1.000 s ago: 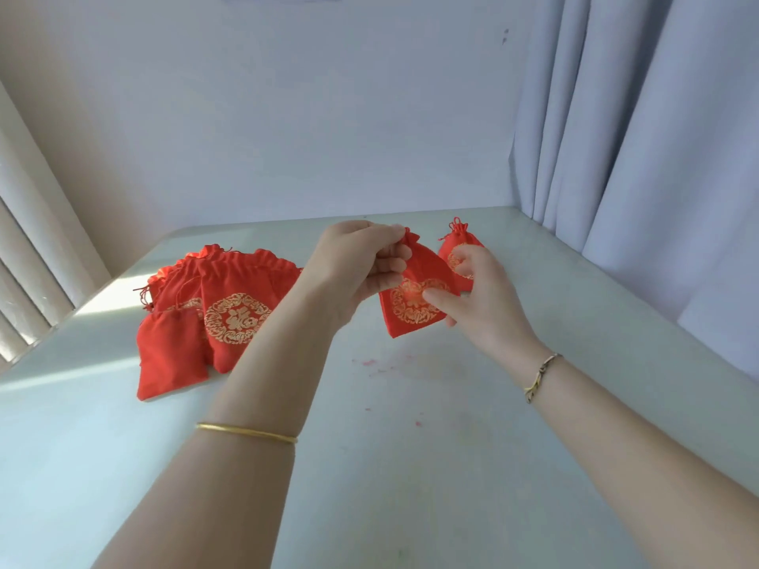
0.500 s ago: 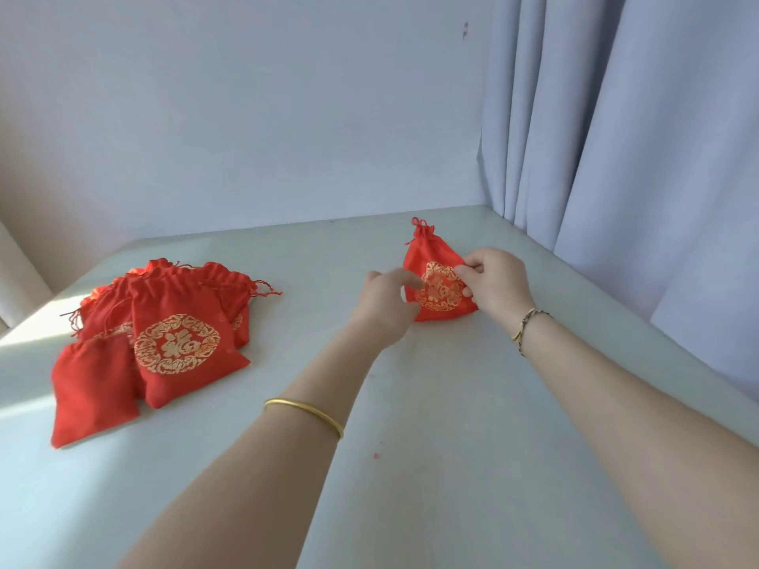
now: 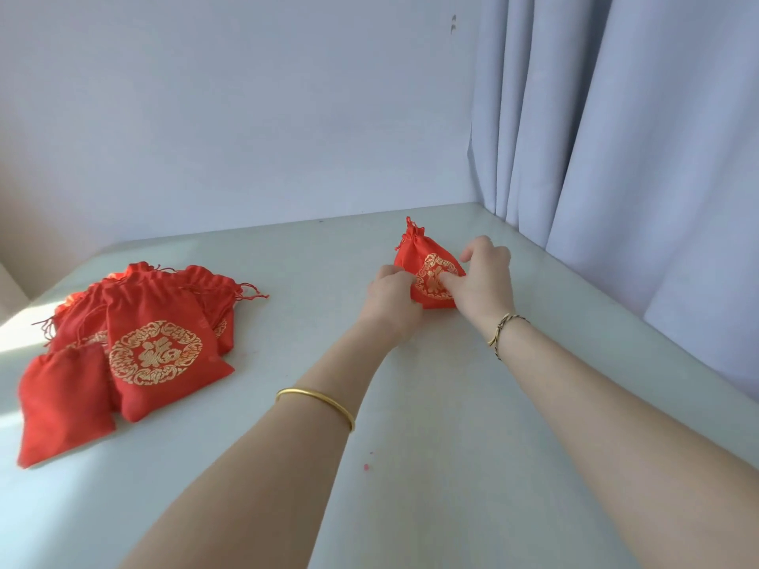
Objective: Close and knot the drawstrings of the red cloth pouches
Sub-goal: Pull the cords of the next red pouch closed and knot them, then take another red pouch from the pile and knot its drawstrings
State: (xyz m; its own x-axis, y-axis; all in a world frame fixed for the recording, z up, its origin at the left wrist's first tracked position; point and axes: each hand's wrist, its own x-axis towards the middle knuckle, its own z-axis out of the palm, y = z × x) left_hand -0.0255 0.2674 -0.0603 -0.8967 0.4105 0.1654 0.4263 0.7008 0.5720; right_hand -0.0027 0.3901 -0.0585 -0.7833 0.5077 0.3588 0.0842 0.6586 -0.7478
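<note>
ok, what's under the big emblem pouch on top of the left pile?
Other red pouches poke out behind and to the left of the emblem pouch, drawstrings trailing. Their lower parts are covered, so how many lie beneath cannot be seen.

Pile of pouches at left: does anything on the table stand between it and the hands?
Nothing visible does. Bare table lies between the pile and the left hand. Both it and the right hand hold the closed pouch near the curtain.
</note>
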